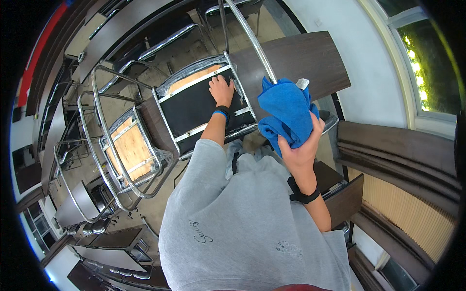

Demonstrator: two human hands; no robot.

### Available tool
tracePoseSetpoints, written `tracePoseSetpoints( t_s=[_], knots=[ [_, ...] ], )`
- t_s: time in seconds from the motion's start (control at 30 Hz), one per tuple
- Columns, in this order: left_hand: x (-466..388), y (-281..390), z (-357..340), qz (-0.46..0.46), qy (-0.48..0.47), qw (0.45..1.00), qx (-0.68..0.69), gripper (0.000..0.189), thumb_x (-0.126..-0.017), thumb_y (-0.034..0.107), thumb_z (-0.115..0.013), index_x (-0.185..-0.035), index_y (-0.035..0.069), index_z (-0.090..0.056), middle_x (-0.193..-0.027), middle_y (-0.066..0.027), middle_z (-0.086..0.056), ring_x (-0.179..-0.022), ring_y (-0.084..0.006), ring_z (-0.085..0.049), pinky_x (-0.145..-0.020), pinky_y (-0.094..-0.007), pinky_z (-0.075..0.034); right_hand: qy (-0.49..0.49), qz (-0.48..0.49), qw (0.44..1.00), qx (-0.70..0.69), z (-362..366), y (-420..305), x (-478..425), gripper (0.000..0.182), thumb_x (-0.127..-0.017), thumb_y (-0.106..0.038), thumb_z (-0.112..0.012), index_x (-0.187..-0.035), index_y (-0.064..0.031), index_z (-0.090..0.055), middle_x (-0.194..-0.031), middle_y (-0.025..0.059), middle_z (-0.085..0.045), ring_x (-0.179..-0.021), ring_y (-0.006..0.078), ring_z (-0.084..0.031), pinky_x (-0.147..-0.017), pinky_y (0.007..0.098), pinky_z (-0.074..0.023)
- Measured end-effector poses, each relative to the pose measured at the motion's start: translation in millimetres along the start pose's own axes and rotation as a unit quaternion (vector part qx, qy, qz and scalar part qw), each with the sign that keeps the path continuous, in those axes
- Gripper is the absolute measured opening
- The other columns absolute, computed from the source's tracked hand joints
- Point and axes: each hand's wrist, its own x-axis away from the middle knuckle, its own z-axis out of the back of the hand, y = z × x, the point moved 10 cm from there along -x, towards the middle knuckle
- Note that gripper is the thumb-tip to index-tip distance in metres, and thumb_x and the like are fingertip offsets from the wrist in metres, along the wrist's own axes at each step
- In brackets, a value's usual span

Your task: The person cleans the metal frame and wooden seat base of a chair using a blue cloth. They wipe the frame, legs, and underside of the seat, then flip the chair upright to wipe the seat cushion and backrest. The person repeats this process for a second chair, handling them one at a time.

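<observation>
An upturned chair lies seat-down on a dark wood-grain table [305, 58] before me. Its underside is a black panel [187, 109] crossed by pale metal strips, with torn plastic film [174, 82] along the far edge. My left hand [221, 91] rests on this panel, near one strip, holding nothing that I can see. In my right hand [302, 142] is a bunched blue cloth [285, 109] with a white tag. The cloth covers the near end of a chrome chair tube [253, 38], and the fingers behind it are partly hidden.
To the left, a second upturned chair shows a bare plywood underside [131, 149] and bent chrome legs [96, 102]. More chrome-framed chairs [167, 43] stand beyond the table. At right are a white wall [338, 22], a window [433, 69] and a brown curtain [397, 149].
</observation>
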Motion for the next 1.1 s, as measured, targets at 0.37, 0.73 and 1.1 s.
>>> tracePoseSetpoints(
  t_s=[0.37, 0.73, 1.1],
  knots=[
    [-9, -1, -1, -0.082, 0.014, 0.996, -0.028, 0.015, -0.089, 0.022, -0.074, -0.095, 0.011, -0.065, -0.104, -0.0101, -0.064, -0.097, -0.0335, -0.063, -0.076, -0.0488, -0.052, -0.006, -0.027, 0.999, -0.018, -3, 15, 6, 0.091, -0.076, -0.017, -0.082, -0.153, -0.0109, -0.034, -0.141, 0.0239, -0.04, -0.125, 0.0426, -0.053, -0.1, 0.0526, -0.0481],
    [3, 10, 9, -0.344, -0.139, 0.926, 0.065, 0.041, -0.08, 0.023, -0.085, -0.12, 0.024, -0.077, -0.138, -0.0063, -0.058, -0.129, -0.0339, -0.053, -0.104, -0.0469, -0.047, -0.008, -0.04, 0.999, -0.014, -6, 14, 8, 0.09, -0.081, -0.009, -0.077, -0.154, -0.0067, -0.026, -0.143, 0.0208, -0.042, -0.131, 0.0338, -0.049, -0.112, 0.0468, -0.0403],
    [0, 15, -10, -0.334, -0.215, 0.912, 0.1, 0.055, -0.073, 0.027, -0.091, -0.122, 0.017, -0.069, -0.123, -0.0052, -0.059, -0.12, -0.0311, -0.056, -0.098, -0.045, -0.05, 0.015, -0.066, 0.997, -0.046, -8, 20, 12, 0.091, -0.079, -0.014, -0.081, -0.154, -0.0083, -0.029, -0.137, 0.0179, -0.042, -0.128, 0.0343, -0.051, -0.109, 0.0482, -0.0429]
  ],
)
